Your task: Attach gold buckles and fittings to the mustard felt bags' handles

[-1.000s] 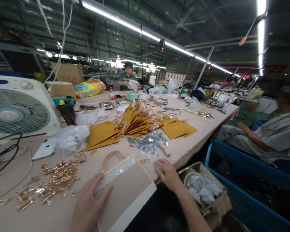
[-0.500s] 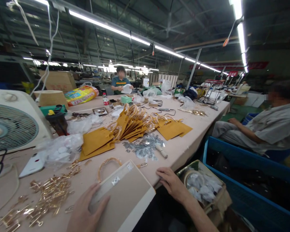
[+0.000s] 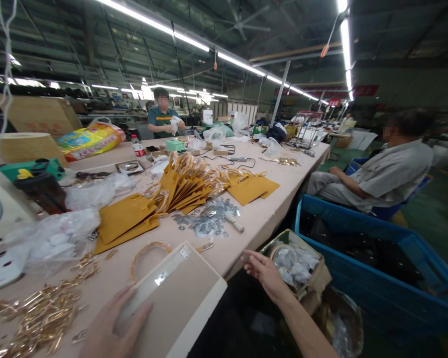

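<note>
My left hand (image 3: 114, 323) grips the left side of a flat beige piece (image 3: 179, 303) with pale edges, its thumb across the face. Two small metal plates (image 3: 161, 278) lie near the top edge of this piece. Behind it rests a wrapped loop handle (image 3: 137, 256) with a gold clasp (image 3: 206, 247) showing on the right. Off the table's front edge, my right hand (image 3: 263, 273) has thumb and fingers pinched on a tiny thing too small to name. Many loose grey metal plates (image 3: 212, 216) are scattered farther up the table.
Gold hardware (image 3: 41, 318) is heaped at left. Mustard bag pieces (image 3: 125, 219) with loop handles lie mid-table, near a whitish wrapped stick (image 3: 234, 222). A carton of small bags (image 3: 294, 261) and a blue crate (image 3: 358, 253) stand at right. One person sits right, another works across.
The view has turned right, so the table things sit farther left. My right hand has come off the table edge and its fingers have closed together. My left hand keeps its hold.
</note>
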`<state>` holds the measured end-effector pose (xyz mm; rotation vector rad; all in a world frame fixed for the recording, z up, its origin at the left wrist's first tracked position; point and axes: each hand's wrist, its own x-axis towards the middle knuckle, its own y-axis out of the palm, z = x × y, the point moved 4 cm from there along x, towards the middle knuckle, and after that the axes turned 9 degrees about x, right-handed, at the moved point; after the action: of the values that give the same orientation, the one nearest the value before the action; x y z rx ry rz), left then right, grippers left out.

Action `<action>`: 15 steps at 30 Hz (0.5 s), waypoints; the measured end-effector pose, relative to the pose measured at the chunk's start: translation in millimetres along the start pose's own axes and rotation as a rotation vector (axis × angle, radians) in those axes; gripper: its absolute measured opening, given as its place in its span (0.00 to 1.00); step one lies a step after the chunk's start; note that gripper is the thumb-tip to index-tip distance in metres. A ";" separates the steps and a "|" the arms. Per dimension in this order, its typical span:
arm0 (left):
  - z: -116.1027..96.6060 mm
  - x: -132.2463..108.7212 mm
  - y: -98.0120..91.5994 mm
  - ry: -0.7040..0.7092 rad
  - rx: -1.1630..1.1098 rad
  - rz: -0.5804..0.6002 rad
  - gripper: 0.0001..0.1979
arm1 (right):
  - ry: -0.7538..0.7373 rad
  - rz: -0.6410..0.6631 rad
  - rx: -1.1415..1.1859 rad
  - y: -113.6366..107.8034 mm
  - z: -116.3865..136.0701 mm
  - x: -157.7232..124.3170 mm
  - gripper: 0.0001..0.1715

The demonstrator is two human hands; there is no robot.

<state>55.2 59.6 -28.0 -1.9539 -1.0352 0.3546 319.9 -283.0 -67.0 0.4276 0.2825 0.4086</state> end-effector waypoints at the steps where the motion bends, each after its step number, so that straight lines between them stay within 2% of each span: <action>1: 1.3 0.9 1.2 0.000 0.001 -0.001 0.37 | 0.013 -0.006 0.009 -1.2 0.2 -1.4 0.33; 9: 1.5 -0.6 4.5 0.011 0.014 -0.015 0.37 | 0.033 -0.084 -0.001 -15.9 -1.1 -6.4 0.32; 15: -7.3 -3.8 0.5 0.013 0.021 -0.027 0.36 | 0.050 -0.121 -0.004 -30.0 -6.4 -6.9 0.33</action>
<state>57.4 52.5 -24.7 -1.9192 -1.0440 0.3362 321.2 -308.8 -84.9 0.3943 0.3544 0.3018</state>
